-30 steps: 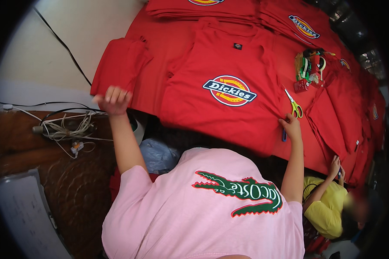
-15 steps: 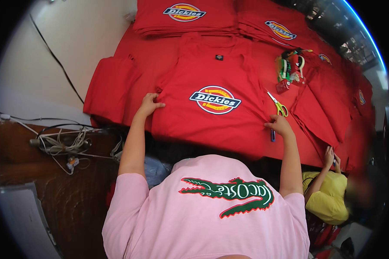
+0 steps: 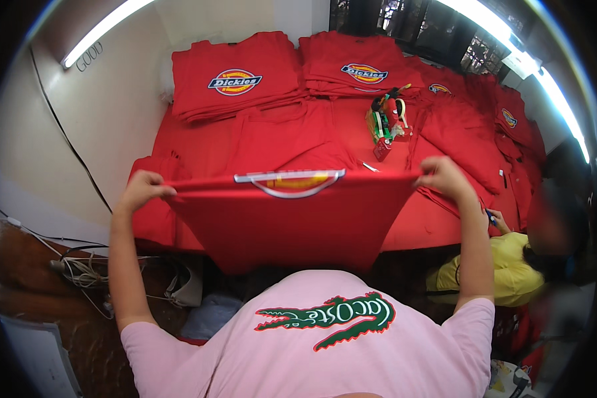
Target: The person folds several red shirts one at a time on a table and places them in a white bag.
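Observation:
A red T-shirt [image 3: 298, 225] with a round yellow-and-blue chest print is stretched between my two hands, raised off the table. Its print is bent over the taut upper fold, and the lower part hangs toward me over the table's near edge. On one side my left hand [image 3: 144, 190] pinches the fabric between thumb and fingers. The other side is pinched the same way by my right hand [image 3: 446, 178]. Beyond the fold, the shirt's neck and shoulder part lies on the table. Only the blades of the scissors [image 3: 370, 167] show past the shirt.
Stacks of folded red shirts [image 3: 239, 63] line the back of the red-covered table [image 3: 414, 229]. A small container of tools and tape [image 3: 386, 123] stands mid-right. More red cloth [image 3: 154, 222] lies left. A co-worker in yellow [image 3: 487, 272] holds a small blue tool [image 3: 490, 217] at right; cables [image 3: 86, 272] hang left.
Both hands have lifted the shirt from the table and spread wider apart. The shirt's printed front is now folded over, and its lower part hangs down. The view has tilted up.

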The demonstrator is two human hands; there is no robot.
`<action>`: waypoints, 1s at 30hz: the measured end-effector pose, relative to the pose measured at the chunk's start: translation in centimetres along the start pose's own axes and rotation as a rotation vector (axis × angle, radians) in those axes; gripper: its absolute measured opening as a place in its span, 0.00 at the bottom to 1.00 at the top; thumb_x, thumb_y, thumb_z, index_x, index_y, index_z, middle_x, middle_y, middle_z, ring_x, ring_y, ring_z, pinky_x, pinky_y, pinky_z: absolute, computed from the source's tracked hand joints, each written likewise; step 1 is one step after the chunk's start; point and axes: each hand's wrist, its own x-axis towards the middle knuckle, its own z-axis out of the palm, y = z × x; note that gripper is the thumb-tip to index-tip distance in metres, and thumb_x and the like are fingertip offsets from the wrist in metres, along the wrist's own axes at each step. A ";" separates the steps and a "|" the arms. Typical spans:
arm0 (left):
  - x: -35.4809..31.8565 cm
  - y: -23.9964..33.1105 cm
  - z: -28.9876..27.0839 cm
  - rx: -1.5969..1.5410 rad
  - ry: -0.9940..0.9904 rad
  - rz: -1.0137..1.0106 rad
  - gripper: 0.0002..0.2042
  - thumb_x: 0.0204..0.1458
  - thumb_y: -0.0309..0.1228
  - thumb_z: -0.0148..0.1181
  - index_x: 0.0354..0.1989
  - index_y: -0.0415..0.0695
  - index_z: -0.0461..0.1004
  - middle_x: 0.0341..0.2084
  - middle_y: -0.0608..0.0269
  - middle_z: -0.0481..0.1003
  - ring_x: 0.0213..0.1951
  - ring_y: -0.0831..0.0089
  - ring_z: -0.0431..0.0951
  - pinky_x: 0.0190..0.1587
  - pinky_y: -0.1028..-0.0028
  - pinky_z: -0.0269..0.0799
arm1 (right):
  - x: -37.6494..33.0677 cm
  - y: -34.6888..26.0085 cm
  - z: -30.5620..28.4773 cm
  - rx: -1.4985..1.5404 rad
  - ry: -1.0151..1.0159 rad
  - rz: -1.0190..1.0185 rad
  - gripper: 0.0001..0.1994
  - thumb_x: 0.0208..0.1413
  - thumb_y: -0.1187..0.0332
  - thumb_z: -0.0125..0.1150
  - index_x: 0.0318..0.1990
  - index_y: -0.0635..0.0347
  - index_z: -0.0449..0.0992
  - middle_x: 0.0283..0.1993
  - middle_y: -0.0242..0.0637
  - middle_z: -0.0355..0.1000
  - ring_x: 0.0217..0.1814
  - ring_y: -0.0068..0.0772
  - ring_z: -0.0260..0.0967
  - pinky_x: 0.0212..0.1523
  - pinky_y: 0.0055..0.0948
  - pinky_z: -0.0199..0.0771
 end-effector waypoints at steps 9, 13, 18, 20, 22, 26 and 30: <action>-4.5 3.7 -5.3 0.692 0.955 0.522 0.24 0.54 0.32 0.73 0.56 0.33 0.74 0.54 0.45 0.77 0.57 0.48 0.76 0.61 0.57 0.73 | 0.3 -10.3 -5.6 -0.614 0.958 -0.427 0.20 0.55 0.64 0.74 0.53 0.55 0.77 0.50 0.38 0.79 0.50 0.42 0.76 0.55 0.40 0.75; -7.9 3.9 -1.0 0.458 -0.181 -0.204 0.26 0.52 0.51 0.74 0.34 0.35 0.79 0.43 0.45 0.84 0.49 0.46 0.82 0.52 0.58 0.75 | -5.7 -7.3 -1.6 -0.160 -0.413 0.034 0.20 0.51 0.55 0.79 0.36 0.62 0.77 0.33 0.40 0.74 0.36 0.32 0.72 0.40 0.36 0.75; -13.1 -1.3 -4.8 -0.275 -0.026 0.018 0.18 0.55 0.42 0.74 0.26 0.39 0.77 0.27 0.65 0.83 0.35 0.75 0.80 0.42 0.70 0.75 | -8.5 -6.7 -4.1 0.519 -0.130 0.046 0.19 0.48 0.69 0.81 0.39 0.61 0.73 0.36 0.28 0.76 0.38 0.21 0.71 0.43 0.30 0.75; -12.8 0.3 -5.6 -0.403 -0.020 0.116 0.12 0.58 0.37 0.70 0.35 0.40 0.77 0.30 0.68 0.82 0.37 0.77 0.81 0.43 0.74 0.75 | -7.6 -7.9 -6.1 0.844 -0.094 0.081 0.18 0.51 0.77 0.76 0.45 0.56 0.72 0.40 0.24 0.73 0.46 0.16 0.72 0.49 0.25 0.74; -10.5 2.4 -4.4 -0.575 0.024 0.164 0.10 0.60 0.32 0.67 0.43 0.41 0.76 0.34 0.69 0.81 0.39 0.77 0.81 0.43 0.76 0.76 | -4.9 -7.0 -6.0 0.775 0.054 -0.065 0.17 0.56 0.74 0.73 0.48 0.55 0.70 0.41 0.24 0.74 0.46 0.16 0.73 0.49 0.23 0.74; -2.5 1.5 -2.2 -0.795 0.175 0.086 0.18 0.63 0.28 0.63 0.60 0.43 0.68 0.44 0.67 0.80 0.40 0.78 0.81 0.45 0.73 0.79 | 2.8 -9.2 -2.0 1.052 0.206 0.013 0.25 0.64 0.70 0.67 0.66 0.55 0.66 0.43 0.28 0.78 0.44 0.20 0.77 0.47 0.25 0.78; 6.8 2.2 -3.2 -0.751 0.611 0.084 0.12 0.67 0.31 0.60 0.56 0.45 0.73 0.42 0.66 0.81 0.42 0.81 0.79 0.47 0.77 0.75 | 9.2 -7.1 -3.1 1.096 0.361 -0.129 0.22 0.67 0.72 0.63 0.66 0.57 0.68 0.45 0.32 0.80 0.44 0.20 0.79 0.44 0.23 0.80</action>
